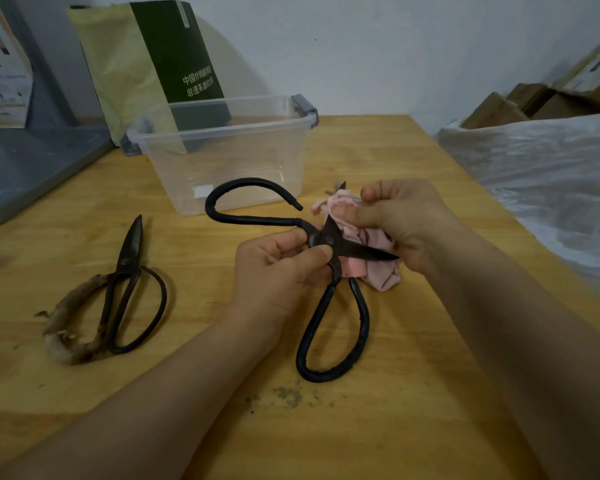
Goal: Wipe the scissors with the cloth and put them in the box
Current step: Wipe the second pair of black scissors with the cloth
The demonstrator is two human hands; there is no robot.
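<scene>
Left grip point(278, 268): pinches scissors point(326, 237) at the pivot, blades spread wide, above the surface point(395, 427). Right grip point(402, 220): clenched on cloth point(378, 244) bunched round one blade. Box point(229, 157): open-topped, just beyond, nearer the left grip, likely the carrying one; one handle loop points toward it.

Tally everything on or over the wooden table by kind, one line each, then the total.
scissors: 2, the held scissors open in the left hand, the other scissors lying at the left
cloth: 1, pink, in the right hand
box: 1, clear plastic
bag: 1, green and yellow, behind the box
Total: 5
</scene>
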